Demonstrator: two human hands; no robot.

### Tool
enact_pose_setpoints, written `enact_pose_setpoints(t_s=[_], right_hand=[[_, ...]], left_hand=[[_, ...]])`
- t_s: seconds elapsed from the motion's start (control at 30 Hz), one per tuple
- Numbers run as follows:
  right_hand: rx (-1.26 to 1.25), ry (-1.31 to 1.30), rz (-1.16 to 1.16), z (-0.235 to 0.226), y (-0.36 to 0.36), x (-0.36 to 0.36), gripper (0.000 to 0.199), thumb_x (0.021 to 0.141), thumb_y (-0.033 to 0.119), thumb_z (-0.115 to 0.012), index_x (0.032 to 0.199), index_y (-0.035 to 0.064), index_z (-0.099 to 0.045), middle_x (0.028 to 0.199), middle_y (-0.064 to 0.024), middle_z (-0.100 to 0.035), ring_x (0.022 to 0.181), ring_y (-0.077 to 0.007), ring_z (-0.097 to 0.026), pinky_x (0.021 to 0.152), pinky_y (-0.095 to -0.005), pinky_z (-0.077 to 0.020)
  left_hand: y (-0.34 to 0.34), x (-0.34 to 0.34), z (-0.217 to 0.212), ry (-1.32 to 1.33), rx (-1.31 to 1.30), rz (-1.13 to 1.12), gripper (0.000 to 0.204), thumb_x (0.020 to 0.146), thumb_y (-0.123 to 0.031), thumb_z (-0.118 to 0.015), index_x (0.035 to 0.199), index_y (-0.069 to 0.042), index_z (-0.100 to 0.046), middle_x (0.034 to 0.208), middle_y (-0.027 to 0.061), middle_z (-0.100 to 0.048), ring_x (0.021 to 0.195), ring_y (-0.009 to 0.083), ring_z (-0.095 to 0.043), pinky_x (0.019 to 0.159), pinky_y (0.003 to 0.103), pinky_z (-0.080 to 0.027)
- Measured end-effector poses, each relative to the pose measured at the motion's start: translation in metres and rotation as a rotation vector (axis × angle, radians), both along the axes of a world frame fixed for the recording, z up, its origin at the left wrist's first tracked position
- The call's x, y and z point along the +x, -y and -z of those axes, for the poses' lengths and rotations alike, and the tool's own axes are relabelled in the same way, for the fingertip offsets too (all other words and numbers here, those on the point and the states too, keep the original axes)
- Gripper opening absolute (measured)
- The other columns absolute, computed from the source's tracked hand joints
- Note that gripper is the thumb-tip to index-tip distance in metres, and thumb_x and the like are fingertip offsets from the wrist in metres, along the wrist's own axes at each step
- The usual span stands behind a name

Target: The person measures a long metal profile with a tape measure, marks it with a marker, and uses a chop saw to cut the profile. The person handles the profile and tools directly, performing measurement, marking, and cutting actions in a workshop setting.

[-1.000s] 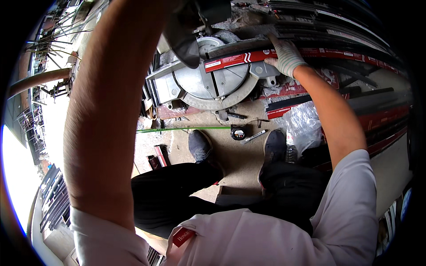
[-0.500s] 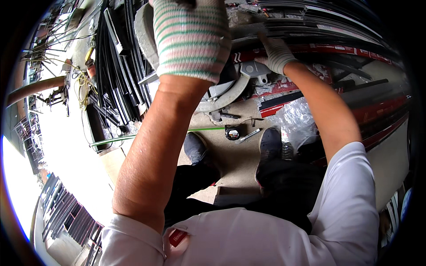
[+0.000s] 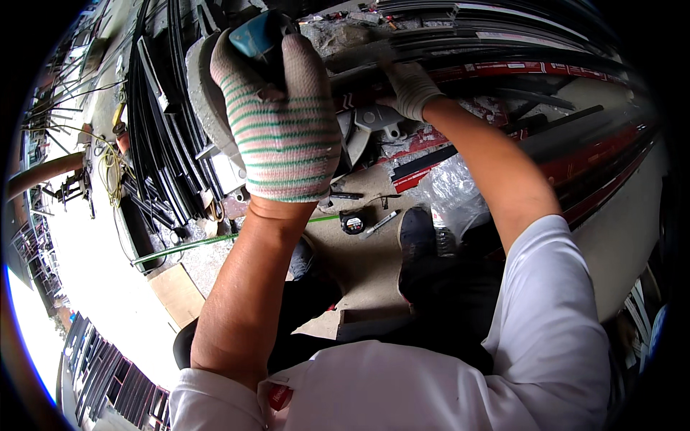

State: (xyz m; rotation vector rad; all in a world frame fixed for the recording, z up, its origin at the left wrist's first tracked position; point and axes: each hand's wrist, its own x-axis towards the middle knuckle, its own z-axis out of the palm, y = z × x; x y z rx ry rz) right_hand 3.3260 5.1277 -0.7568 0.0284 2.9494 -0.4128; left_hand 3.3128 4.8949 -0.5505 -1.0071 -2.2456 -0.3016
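My left hand (image 3: 282, 136), in a pink, white and green striped knit glove, is closed on the handle of a miter saw, its fingertips mostly hidden. Beyond the thumb shows the saw's teal housing (image 3: 253, 34), and beside the hand its grey rounded guard (image 3: 208, 97). My right hand (image 3: 411, 90), gloved too, lies across a long dark metal profile (image 3: 496, 70) with red film, thumb on the near side and fingers over the far side. Under that hand sits the saw's grey base part (image 3: 374, 118). The blade is hidden.
On the floor by my shoes lie a tape measure (image 3: 352, 223), a marker (image 3: 381, 223) and a green strip (image 3: 194, 249). Clear plastic wrap (image 3: 453, 183) and a bottle (image 3: 445, 233) are at the right. Black profiles (image 3: 154, 122) are stacked at the left.
My left hand has come nearer to me together with the saw head, and the teal housing is now in sight. My right hand stays on the profile. The whole view has shifted slightly.
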Motion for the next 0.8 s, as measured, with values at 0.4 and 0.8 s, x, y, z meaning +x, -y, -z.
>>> enact_pose_setpoints(t_s=[0.4, 0.8], right_hand=[[-0.046, -0.045, 0.005, 0.009, -0.003, 0.001, 0.09, 0.086, 0.034, -0.081, 0.154, 0.0067, -0.03, 0.125, -0.0212, -0.065, 0.126, -0.0373, -0.058, 0.113, -0.0494, -0.0355], [0.029, -0.056, -0.006, 0.023, -0.004, 0.001, 0.092, 0.09, 0.045, -0.075, 0.159, 0.01, -0.024, 0.128, -0.0226, -0.063, 0.127, -0.0381, -0.057, 0.115, -0.051, -0.0326]], left_hand=[[0.004, 0.01, 0.013, -0.005, 0.002, 0.018, 0.047, 0.087, 0.0, -0.067, 0.132, -0.005, -0.053, 0.132, 0.0245, -0.049, 0.114, 0.0397, -0.055, 0.096, 0.046, -0.047], [-0.003, 0.027, 0.021, 0.406, 0.39, 0.027, 0.051, 0.099, -0.013, -0.059, 0.144, 0.004, -0.04, 0.127, 0.0201, -0.052, 0.115, 0.0283, -0.054, 0.104, 0.041, -0.042]])
